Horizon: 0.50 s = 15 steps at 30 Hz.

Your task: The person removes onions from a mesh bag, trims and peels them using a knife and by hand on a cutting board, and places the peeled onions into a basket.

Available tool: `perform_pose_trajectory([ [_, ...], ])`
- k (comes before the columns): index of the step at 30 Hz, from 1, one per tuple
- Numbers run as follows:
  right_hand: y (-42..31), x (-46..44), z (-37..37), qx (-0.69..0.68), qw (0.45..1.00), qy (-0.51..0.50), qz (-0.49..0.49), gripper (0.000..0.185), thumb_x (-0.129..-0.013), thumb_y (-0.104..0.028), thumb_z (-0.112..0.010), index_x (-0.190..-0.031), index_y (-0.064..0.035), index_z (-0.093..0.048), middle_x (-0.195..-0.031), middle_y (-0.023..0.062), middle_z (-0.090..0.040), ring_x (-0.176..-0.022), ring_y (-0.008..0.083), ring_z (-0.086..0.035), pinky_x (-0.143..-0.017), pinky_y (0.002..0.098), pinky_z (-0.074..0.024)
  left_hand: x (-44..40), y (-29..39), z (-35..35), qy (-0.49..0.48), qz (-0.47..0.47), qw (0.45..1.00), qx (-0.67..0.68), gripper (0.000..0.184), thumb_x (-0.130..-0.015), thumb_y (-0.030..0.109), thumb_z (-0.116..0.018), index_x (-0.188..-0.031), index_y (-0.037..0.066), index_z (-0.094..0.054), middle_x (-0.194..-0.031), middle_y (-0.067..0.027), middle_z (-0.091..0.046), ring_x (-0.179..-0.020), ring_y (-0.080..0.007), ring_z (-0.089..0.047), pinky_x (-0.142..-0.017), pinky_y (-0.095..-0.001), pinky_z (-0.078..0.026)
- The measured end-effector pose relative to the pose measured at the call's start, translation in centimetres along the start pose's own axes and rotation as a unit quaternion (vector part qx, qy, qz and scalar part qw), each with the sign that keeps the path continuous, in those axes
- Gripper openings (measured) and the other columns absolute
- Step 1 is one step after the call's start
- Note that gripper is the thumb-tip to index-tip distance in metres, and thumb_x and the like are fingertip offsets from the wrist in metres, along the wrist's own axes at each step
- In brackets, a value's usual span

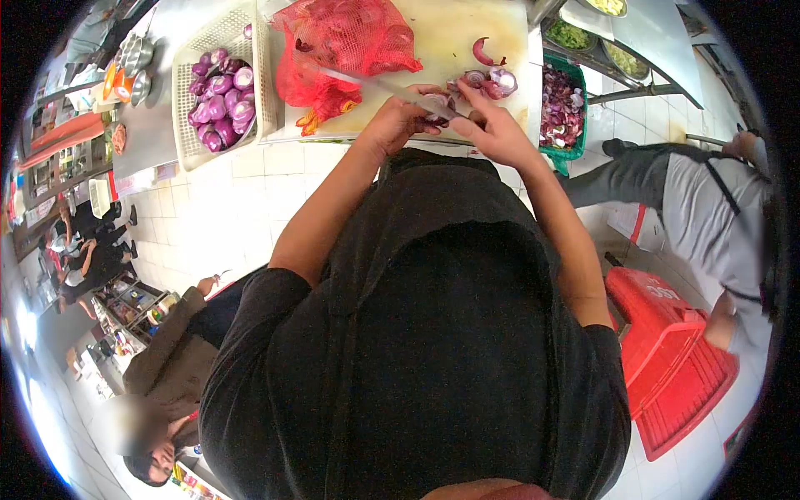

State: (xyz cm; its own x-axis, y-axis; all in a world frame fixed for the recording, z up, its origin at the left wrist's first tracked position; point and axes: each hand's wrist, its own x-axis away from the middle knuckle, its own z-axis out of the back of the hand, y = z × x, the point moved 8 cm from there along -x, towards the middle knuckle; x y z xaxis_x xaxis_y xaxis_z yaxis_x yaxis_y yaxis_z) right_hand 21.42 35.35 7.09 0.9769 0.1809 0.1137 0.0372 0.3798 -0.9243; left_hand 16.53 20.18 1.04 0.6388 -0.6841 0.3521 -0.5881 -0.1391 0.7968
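Note:
My left hand [398, 123] is closed around a red onion [439, 103], its fingers curled over it near the board's front edge. In my right hand [502, 133] is a knife [375, 85], its blade pointing up and left across the onion and past my left hand. The handle is hidden in my right palm. Peeled onion pieces [502, 81] lie on the cutting board [454, 21] just beyond my right fingers, with a curved strip of onion skin [483, 53] farther back. A red mesh bag [346, 42] rests on the board to the left.
Left of the board stands a white plastic basket [185, 108] of peeled red onions [221, 100]. A green crate [575, 154] holding onion skins [560, 104] is at the right, below a metal shelf. A person in grey [708, 196] stands right, near a red bin [667, 333]; another person [179, 350] is left.

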Motion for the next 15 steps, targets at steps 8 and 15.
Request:
perform_pose_trajectory([
  [8,-1.3,-0.8,-0.1,0.056,0.997,-0.052,0.015,0.059,-0.094,-0.044,-0.064,-0.137,-0.0058,-0.056,-0.113,0.0204,-0.07,-0.102,0.0275,-0.068,-0.092,0.0358,-0.0507,-0.1,-1.4,1.0,0.008,0.038,0.999,-0.017,0.037,-0.094,0.016,-0.06,-0.129,0.006,-0.055,-0.116,-0.0086,-0.065,-0.095,-0.0196,-0.065,-0.074,-0.0327,-0.055],
  [15,2.2,-0.9,0.4,-0.069,0.998,0.006,-0.014,0.051,-0.097,-0.036,-0.061,-0.138,-0.0064,-0.056,-0.112,0.0124,-0.066,-0.101,0.0172,-0.061,-0.089,0.0316,-0.0472,0.3,0.6,0.2,0.063,0.011,0.998,0.014,0.03,-0.095,0.012,-0.058,-0.123,0.004,-0.059,-0.108,-0.0087,-0.066,-0.084,-0.0178,-0.065,-0.07,-0.0308,-0.053],
])
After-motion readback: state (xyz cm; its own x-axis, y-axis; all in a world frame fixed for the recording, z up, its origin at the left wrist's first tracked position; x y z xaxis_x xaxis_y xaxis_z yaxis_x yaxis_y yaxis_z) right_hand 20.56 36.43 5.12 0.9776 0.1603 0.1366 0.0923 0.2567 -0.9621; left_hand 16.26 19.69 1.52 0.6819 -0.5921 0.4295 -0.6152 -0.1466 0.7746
